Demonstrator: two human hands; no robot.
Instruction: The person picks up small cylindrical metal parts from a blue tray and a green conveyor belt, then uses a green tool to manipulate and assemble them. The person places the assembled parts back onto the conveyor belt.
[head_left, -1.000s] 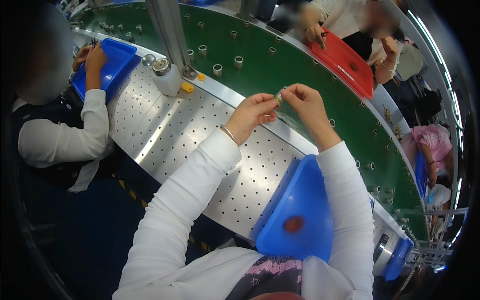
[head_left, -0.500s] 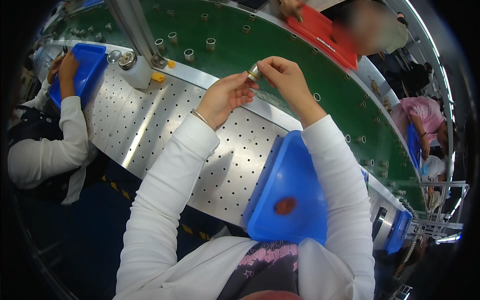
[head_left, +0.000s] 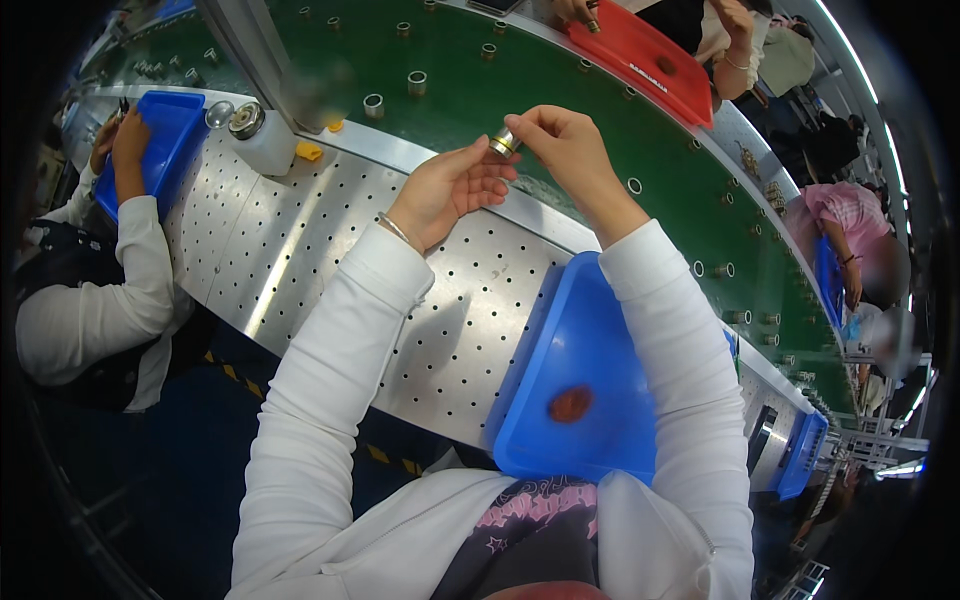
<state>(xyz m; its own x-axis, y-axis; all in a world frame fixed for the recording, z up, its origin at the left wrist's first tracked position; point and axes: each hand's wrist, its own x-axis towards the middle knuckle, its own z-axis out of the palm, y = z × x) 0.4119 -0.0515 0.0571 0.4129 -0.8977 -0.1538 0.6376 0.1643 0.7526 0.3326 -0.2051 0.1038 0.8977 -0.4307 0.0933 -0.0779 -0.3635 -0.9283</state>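
A short, shiny metal sleeve (head_left: 504, 143) with a yellowish band is held up between my two hands, over the near edge of the green belt. My right hand (head_left: 568, 150) pinches its upper end between thumb and fingertips. At its lower end the thumb of my left hand (head_left: 447, 190) rests against it, palm turned up and the other fingers loosely curled below. My fingers partly cover the sleeve, so its full shape is hidden.
Several metal rings stand on the green belt (head_left: 450, 110). A blue tray (head_left: 600, 370) holding a reddish-brown lump (head_left: 570, 404) sits by my right forearm on the perforated metal table (head_left: 455, 330). A white bottle (head_left: 267, 145) stands left, beside a metal post. Co-workers are left and across, one at a red tray (head_left: 640, 60).
The sleeve has turned between my fingers and shows more of its yellowish side. Both hands stay nearly in place. The person across by the red tray has shifted position.
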